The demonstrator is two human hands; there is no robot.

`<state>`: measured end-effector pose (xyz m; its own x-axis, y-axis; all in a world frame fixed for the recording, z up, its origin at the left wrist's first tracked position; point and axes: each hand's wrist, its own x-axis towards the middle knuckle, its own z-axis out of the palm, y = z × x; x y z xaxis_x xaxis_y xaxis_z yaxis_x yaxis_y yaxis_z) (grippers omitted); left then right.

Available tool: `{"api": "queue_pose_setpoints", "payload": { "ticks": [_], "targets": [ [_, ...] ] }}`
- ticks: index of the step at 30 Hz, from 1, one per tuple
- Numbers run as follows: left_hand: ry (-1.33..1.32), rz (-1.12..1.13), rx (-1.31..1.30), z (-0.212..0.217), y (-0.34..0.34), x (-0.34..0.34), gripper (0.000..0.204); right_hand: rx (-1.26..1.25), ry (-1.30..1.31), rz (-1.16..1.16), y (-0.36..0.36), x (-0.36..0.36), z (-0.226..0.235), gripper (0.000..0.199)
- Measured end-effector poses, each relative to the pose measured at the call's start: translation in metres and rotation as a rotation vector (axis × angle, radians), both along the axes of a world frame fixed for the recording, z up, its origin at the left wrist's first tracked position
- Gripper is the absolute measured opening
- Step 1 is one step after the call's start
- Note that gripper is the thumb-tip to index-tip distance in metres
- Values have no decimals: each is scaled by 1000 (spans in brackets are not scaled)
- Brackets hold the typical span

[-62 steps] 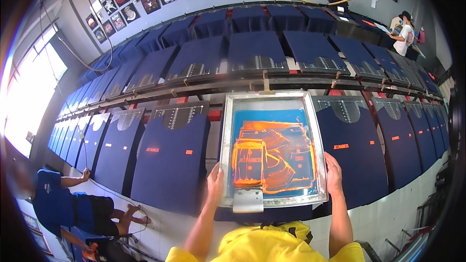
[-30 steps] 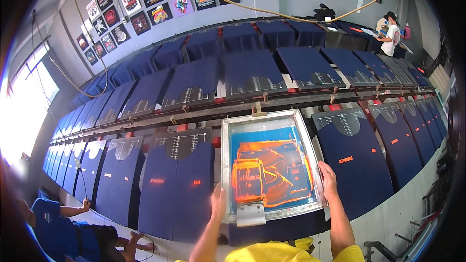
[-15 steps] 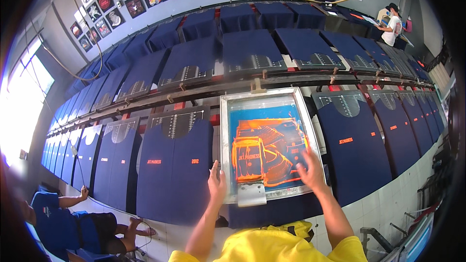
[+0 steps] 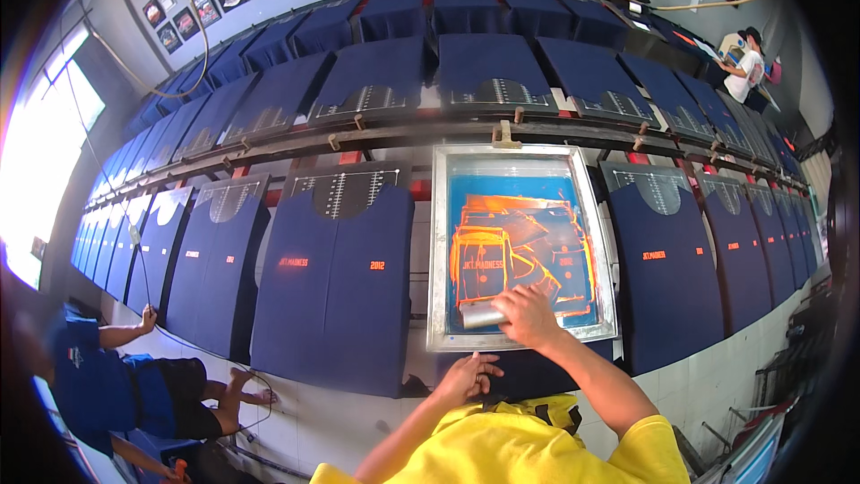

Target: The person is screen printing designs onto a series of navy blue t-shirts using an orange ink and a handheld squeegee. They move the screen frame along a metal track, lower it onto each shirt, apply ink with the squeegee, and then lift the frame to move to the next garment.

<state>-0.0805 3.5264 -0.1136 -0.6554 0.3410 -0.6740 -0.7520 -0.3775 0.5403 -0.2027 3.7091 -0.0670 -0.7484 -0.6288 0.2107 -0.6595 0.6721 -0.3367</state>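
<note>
A silver-framed printing screen (image 4: 600, 260) lies flat over a navy shirt, of which a strip shows below the frame. On its blue mesh (image 4: 515, 181) are smears of bright orange ink (image 4: 512, 206). My right hand (image 4: 530, 315) is closed on a pale flat squeegee (image 4: 482, 315) at the lower part of the mesh. The squeegee's far end shows to the left of my fingers; the rest is hidden under the hand. My left hand (image 4: 468, 378) is just below the frame's near edge, fingers loosely apart, holding nothing.
Navy shirts (image 4: 331, 296) on boards stand in long rows left, right and beyond. A rail with pegs (image 4: 448, 133) runs behind the screen. A person in blue (image 4: 116, 394) is at lower left with a cord; another person (image 4: 745, 72) stands far right.
My right hand has come from the screen's right side down to the squeegee and gripped it. The squeegee has moved off the frame's near edge onto the mesh. My left hand has drawn back.
</note>
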Motion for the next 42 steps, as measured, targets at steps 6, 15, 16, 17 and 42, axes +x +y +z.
{"api": "queue_pose_setpoints", "payload": {
  "ticks": [6,15,16,17,42],
  "targets": [
    [170,30,-283,-23,11,0,43,-122,-15,-85,-6,-98,1,30],
    [196,86,-412,-14,18,5,37,-75,27,-84,-27,-156,-5,34],
    [180,90,-409,-14,18,6,37,-44,35,-65,-28,-145,-5,35],
    [165,91,-406,-13,18,6,37,-13,42,-48,-26,-126,-5,36],
    [1285,-321,-1223,43,-37,-39,47,-87,201,-93,-11,34,-21,27]
  ]
}}
